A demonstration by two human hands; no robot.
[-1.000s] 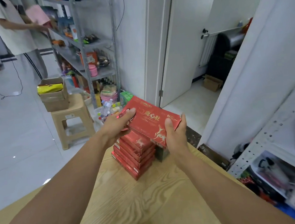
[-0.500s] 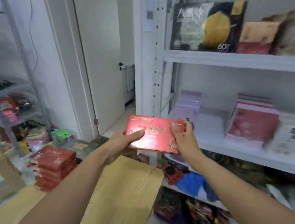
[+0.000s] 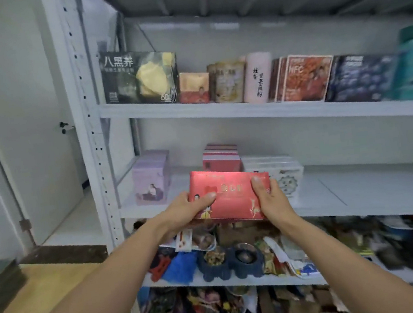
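Hands, left (image 3: 189, 208) and right (image 3: 270, 199), grip a flat red cardboard box (image 3: 228, 195) by its ends. Shelving step, I'd say. Next: slide it forward onto the white metal shelf (image 3: 360, 190) just beyond.

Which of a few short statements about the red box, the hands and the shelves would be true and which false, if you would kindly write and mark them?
1. The left hand and the right hand grip the red box at its two ends. True.
2. The red box stands beside the black box. False: the black box is a shelf higher; the hands hold the red box in front of the middle shelf.
3. A purple box stands at the left end of the middle shelf. True.
4. The pink cylinder lies on its side. False: the pink cylinder stands upright.
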